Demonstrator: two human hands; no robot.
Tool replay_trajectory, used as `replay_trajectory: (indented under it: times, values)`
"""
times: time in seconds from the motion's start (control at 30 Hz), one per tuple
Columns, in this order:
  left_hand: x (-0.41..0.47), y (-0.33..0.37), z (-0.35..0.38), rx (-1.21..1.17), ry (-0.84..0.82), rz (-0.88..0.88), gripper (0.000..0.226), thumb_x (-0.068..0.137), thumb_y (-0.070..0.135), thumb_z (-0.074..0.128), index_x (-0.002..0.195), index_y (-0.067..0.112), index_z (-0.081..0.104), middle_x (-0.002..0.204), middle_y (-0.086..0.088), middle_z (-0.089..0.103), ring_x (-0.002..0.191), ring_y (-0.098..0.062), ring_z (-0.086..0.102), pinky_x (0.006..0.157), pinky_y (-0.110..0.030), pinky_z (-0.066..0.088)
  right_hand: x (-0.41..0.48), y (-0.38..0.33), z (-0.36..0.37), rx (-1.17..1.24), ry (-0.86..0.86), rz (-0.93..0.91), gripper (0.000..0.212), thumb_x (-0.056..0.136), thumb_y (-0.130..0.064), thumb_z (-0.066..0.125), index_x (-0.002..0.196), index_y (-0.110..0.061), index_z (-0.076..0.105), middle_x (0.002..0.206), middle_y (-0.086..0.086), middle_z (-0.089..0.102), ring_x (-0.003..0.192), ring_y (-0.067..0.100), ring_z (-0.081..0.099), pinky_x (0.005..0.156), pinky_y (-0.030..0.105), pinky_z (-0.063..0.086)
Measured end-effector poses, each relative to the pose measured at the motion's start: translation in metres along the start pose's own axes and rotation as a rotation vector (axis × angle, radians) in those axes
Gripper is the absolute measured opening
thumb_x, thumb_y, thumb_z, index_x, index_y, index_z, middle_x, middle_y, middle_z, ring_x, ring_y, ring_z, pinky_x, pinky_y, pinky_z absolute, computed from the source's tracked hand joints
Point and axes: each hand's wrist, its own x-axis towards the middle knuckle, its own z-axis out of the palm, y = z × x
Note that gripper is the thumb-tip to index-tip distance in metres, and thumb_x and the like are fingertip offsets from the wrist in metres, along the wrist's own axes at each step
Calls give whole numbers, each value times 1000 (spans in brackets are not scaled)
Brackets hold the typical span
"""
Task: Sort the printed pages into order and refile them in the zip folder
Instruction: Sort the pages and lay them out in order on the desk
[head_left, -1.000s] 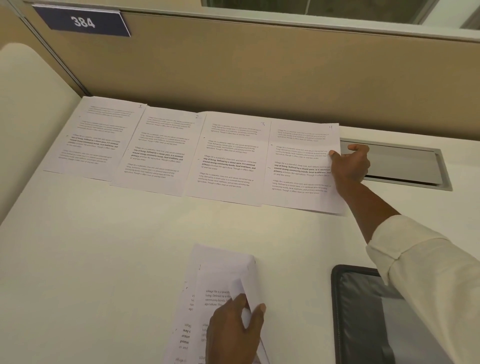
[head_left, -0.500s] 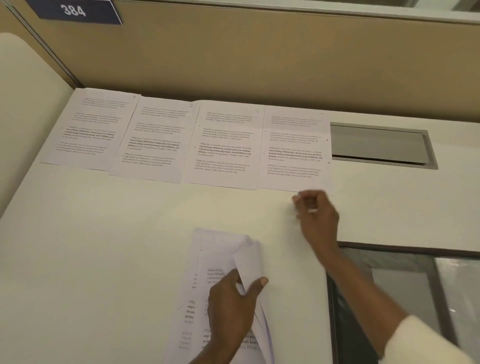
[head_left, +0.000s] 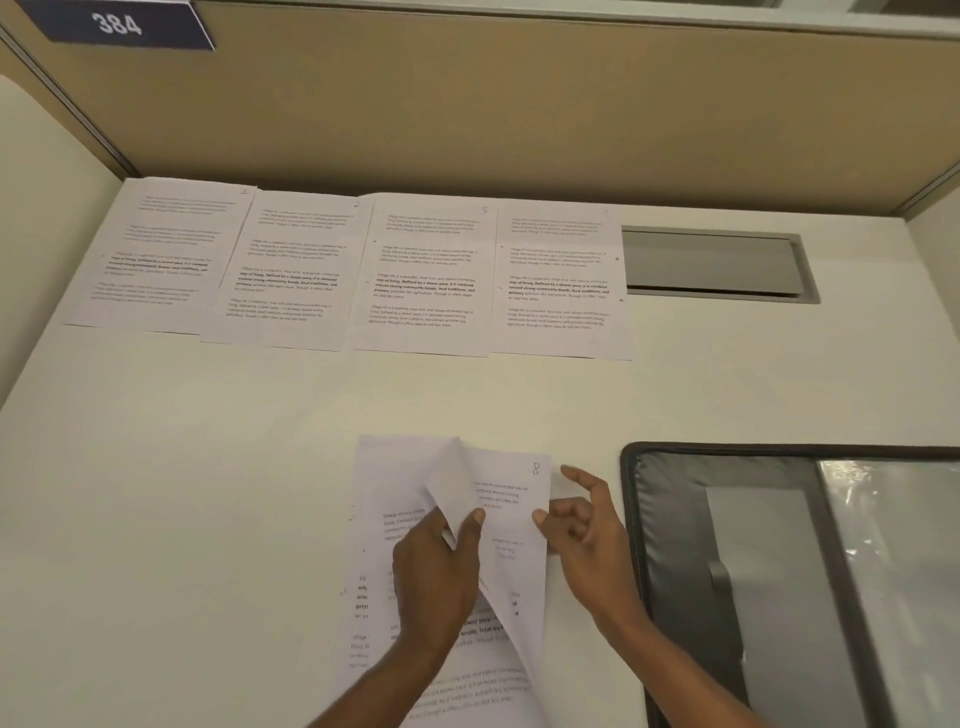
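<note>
Several printed pages lie in a row at the back of the white desk, from the leftmost page (head_left: 161, 254) to the rightmost page (head_left: 561, 280), with handwritten numbers at their top corners. Near the front lies a loose stack of pages (head_left: 384, 499). My left hand (head_left: 436, 571) grips the stack's upper sheets and bends them up and back. That uncovers a page marked 8 (head_left: 506, 493). My right hand (head_left: 587, 535) pinches this page's right edge with thumb and curled fingers, index finger raised. The black zip folder (head_left: 631, 519) lies open at the right.
A grey recessed cable hatch (head_left: 711, 265) sits in the desk right of the page row. A tan partition wall (head_left: 519, 119) with a sign reading 384 (head_left: 117, 23) closes the back. A side panel (head_left: 41, 208) bounds the left.
My right hand left the rightmost page of the row and came back to the front stack, taking hold of the page marked 8. My left hand lifted the upper sheets higher.
</note>
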Motion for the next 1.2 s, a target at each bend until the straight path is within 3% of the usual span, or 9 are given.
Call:
replay_trajectory:
  times: [0.1, 0.3, 0.37, 0.5, 0.67, 0.8, 0.93, 1.03, 1.2]
  values:
    - [-2, 2, 0, -7, 2, 2, 17, 89, 39, 84, 81, 28, 73, 73, 21, 74, 67, 3, 68, 57, -19, 51, -6, 3, 1, -53, -13, -99, 75, 92, -9, 78, 152, -39, 44, 105, -7, 72, 79, 20, 74, 74, 30, 62]
    - [-2, 7, 3, -8, 6, -47, 47, 78, 71, 77, 71, 26, 68, 69, 14, 71, 61, -4, 64, 61, -24, 49, -13, 14, 10, -79, -41, -101, 16, 102, -29, 68, 117, -33, 73, 99, -7, 76, 89, 17, 72, 81, 46, 62]
    - [-3, 11, 3, -35, -16, -54, 50, 86, 74, 63, 72, 27, 72, 69, 15, 72, 61, -5, 62, 62, -23, 47, -12, 11, 12, -63, -33, -39, 27, 101, -49, 60, 107, -28, 76, 94, -7, 77, 88, 16, 72, 82, 45, 61]
    - [-4, 11, 5, -82, -22, -53, 42, 100, 59, 59, 76, 28, 75, 66, 17, 69, 59, -3, 59, 58, -15, 42, -5, 12, 11, 36, -25, 27, 68, 93, -77, 55, 73, -12, 55, 76, 25, 58, 67, 32, 56, 63, 47, 46]
    - [-3, 2, 4, -52, -45, 18, 12, 99, 23, 70, 90, 30, 72, 75, 14, 70, 63, -6, 59, 59, -20, 48, 0, 14, 9, -47, -33, 28, 34, 97, -53, 65, 91, -21, 76, 89, 0, 78, 88, 35, 72, 79, 59, 58]
    - [-3, -2, 2, 0, -76, 96, 32, 95, 3, 66, 112, 31, 70, 86, 17, 69, 72, 0, 62, 64, -13, 49, 4, 19, 7, -19, -20, 101, 25, 103, -37, 65, 88, -19, 73, 91, 8, 76, 87, 43, 67, 71, 48, 54]
    - [-2, -2, 3, 5, -56, 129, 52, 89, 11, 80, 132, 34, 63, 77, 14, 66, 64, -3, 59, 63, -18, 51, 4, 15, 6, 0, -22, 125, 26, 102, -36, 65, 85, -17, 69, 89, 12, 73, 77, 27, 62, 69, 39, 48]
    - [-2, 0, 4, -14, -50, 98, 78, 82, 25, 89, 148, 36, 48, 68, 6, 60, 60, -6, 57, 59, -17, 47, 3, 12, 6, -13, -30, 136, 24, 104, -31, 64, 87, -15, 70, 88, 7, 75, 79, 33, 67, 70, 41, 52]
    - [2, 3, 9, -110, -58, 21, 98, 72, 53, 93, 152, 39, 38, 98, 17, 73, 84, -3, 71, 75, -28, 60, 3, 4, 4, -2, -50, 156, 21, 105, -27, 64, 92, -11, 72, 91, 3, 78, 86, 34, 73, 76, 51, 59]
